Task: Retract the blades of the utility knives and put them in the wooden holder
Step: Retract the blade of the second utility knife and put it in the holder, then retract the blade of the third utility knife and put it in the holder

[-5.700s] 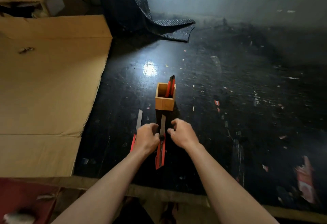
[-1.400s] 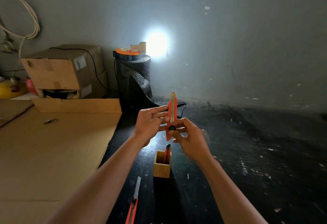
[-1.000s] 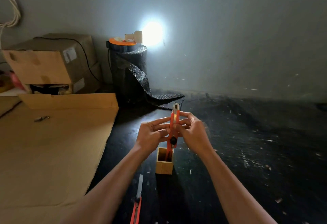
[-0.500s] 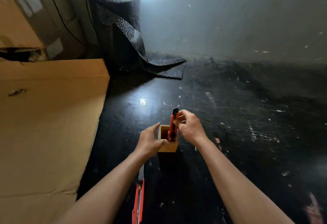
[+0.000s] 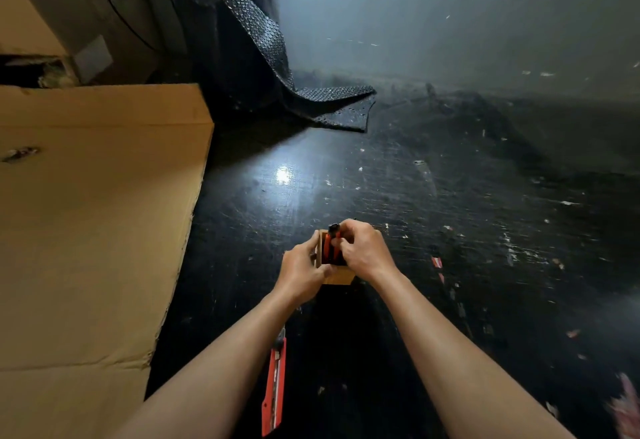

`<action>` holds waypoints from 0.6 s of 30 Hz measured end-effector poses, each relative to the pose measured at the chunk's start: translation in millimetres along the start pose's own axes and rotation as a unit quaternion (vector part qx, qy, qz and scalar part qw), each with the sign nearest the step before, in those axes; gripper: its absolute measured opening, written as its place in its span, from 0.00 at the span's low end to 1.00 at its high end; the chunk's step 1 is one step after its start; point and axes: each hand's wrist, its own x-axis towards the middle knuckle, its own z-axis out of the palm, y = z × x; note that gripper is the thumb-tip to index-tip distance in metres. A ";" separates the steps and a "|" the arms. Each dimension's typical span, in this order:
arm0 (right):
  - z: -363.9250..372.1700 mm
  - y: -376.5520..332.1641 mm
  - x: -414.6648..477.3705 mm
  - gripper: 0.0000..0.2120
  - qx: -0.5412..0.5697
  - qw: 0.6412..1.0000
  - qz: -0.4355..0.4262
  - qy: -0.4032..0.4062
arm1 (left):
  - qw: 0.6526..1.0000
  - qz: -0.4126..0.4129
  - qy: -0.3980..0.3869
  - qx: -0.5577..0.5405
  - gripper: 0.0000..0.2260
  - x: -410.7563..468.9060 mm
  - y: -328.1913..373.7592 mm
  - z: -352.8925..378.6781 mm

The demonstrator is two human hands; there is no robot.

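Observation:
A small square wooden holder [image 5: 341, 279] stands on the black tabletop, in the middle of the view. My left hand [image 5: 301, 270] grips its left wall. My right hand [image 5: 362, 251] pinches the top of an orange utility knife [image 5: 331, 242] that stands upright inside the holder. My right hand hides whatever else is in the holder. A third orange knife [image 5: 275, 381] lies flat on the table under my left forearm, which hides its blade end.
A large flat cardboard sheet [image 5: 86, 223] covers the left side. A roll of black bubble wrap [image 5: 263, 57] stands at the back, its loose end lying on the table. Cardboard boxes [image 5: 52, 15] sit at the back left. Small scraps dot the tabletop at the right.
The knife went from held up in both hands down into the holder. My left hand moved onto the holder's side. My head tilted down, so the view dropped to the table.

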 end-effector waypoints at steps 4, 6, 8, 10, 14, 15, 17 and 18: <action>4.3 -2.8 -0.4 0.08 0.008 1.000 0.000 0.010 | 1.000 0.002 0.008 -0.011 0.37 1.8 -2.6 2.1; 2.7 -4.4 -2.0 0.08 0.014 1.000 -0.005 0.020 | 1.000 0.004 0.012 -0.006 0.35 1.6 -2.9 3.3; -1.0 -6.0 -4.6 0.09 0.018 0.999 -0.010 0.034 | 1.000 0.005 0.016 -0.003 0.33 0.0 -1.9 3.6; -6.0 -8.2 -8.9 0.10 0.009 0.999 -0.020 0.048 | 1.000 0.008 0.026 -0.002 0.32 -3.1 0.5 2.8; -14.1 -13.3 -22.8 0.13 -0.015 0.996 -0.046 0.079 | 0.998 0.005 0.058 -0.001 0.34 -14.1 6.3 -2.1; -15.3 -14.9 -27.5 0.13 -0.022 0.995 -0.053 0.084 | 0.998 0.005 0.066 0.003 0.34 -18.1 7.1 -3.9; -16.3 -18.6 -38.6 0.11 -0.034 0.994 -0.064 0.083 | 0.997 0.008 0.080 0.009 0.32 -28.7 6.4 -7.5; -15.6 -20.5 -45.4 0.10 -0.039 0.994 -0.068 0.080 | 0.996 0.008 0.085 0.012 0.32 -35.3 5.0 -9.2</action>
